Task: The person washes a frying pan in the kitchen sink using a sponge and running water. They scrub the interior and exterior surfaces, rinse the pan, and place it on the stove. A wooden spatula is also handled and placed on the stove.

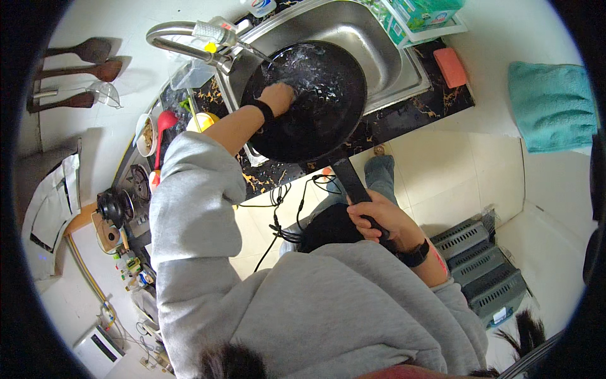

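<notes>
A large black wok-like pan (317,128) lies across the near side of the stainless steel sink (374,52), partly over the counter edge. My right hand (376,218) is wrapped around its long black handle (351,177). Inside the pan, my left hand (278,98) is bent down against the dark surface with its fingers curled. The fingertips and anything under them are hidden. From the metal faucet (177,29), a stream of water (258,52) runs into the pan, and the wet inside glitters at the far side.
Left on the black marbled counter (416,106) are a red ladle (165,123), a yellow object (203,122) and a white bowl (147,135) with food. A pink sponge-like block (450,67) sits right of the sink. A teal towel (551,106) hangs at right. Black cables (284,232) dangle before me.
</notes>
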The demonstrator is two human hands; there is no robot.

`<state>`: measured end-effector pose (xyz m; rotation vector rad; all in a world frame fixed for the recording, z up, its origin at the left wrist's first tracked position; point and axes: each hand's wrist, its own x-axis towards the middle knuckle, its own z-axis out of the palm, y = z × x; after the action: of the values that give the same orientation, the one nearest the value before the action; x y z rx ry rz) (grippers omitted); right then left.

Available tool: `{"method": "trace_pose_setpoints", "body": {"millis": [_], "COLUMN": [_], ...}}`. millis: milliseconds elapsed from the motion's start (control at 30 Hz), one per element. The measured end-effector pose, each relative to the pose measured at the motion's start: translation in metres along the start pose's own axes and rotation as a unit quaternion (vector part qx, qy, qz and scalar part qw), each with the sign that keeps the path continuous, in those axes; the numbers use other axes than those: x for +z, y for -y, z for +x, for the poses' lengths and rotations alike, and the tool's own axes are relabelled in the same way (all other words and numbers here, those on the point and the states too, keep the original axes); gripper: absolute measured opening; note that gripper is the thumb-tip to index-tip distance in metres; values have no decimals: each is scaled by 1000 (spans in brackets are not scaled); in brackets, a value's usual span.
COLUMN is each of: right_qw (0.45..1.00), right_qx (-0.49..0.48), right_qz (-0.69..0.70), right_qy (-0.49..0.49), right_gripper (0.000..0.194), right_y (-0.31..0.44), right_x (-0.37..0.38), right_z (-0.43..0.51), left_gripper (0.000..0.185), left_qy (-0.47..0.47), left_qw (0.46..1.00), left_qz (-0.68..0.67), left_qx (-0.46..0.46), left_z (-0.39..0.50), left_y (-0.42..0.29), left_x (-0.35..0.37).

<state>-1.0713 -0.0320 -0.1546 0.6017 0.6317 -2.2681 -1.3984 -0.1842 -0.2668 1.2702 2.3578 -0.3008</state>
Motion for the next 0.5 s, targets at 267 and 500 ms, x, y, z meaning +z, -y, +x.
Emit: {"method": "trace_pose_setpoints", "body": {"millis": [267, 500], "right_qw": [1000, 1000], "right_qx": [7, 0], "right_qz": [-8, -22], "right_qy": [20, -11], "right_gripper": [11, 13], "right_y": [-1, 1], "right_x": [-5, 2], "right_z": [2, 1], "left_gripper": [21, 28], "left_qy": [-5, 7], "left_qw": [996, 999], "left_qz": [-83, -49], "left_qx": [-39, 21], "left_z": [67, 58], "left_y": [-15, -38], "left_x": [-16, -26]}}
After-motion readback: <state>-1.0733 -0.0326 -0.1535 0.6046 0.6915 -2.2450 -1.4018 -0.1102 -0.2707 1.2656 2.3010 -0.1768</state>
